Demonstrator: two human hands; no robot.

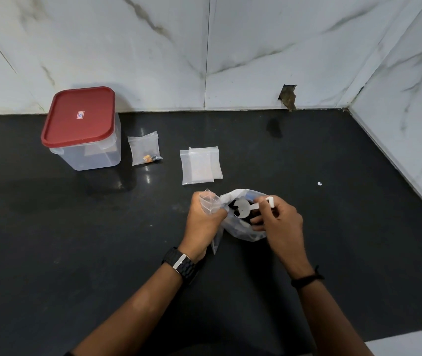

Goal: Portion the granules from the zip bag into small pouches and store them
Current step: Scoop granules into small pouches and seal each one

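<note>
Nearest, a limp, slippery small pouch [210, 204] is pinched at its mouth by the left hand [203, 222], while a light scoop [246, 208], gripped by the right hand [279, 220], is held inside the soft zip bag [243, 233] on the surface [76, 240].

Surface: black countertop [76, 240] against marble walls
Far left: clear container [90, 152] with red lid [79, 116]
Beside it: small pouch [145, 148] holding bits
Centre: two overlapping empty pouches [201, 164]
Near: open zip bag [240, 231]
Right: tiny white ring [319, 183]
</note>
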